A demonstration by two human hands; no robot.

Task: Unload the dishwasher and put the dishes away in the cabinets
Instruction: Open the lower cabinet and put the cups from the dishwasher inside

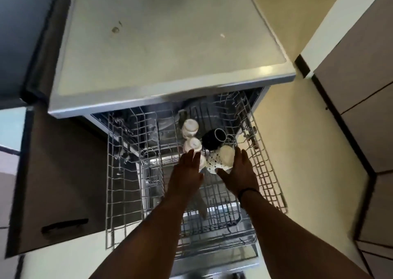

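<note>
Pale kitchen floor (297,129), upper rack (263,172) pulled out — unloading cups. Left hand (187,168) and right hand (240,172) reaching, fingers straight, holding nothing; next, gripping the cream cup (226,155) — firmly.

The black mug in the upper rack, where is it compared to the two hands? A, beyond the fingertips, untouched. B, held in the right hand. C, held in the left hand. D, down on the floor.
A: the black mug lies in the wire rack beyond both the left hand and the right hand, touching neither.
</note>
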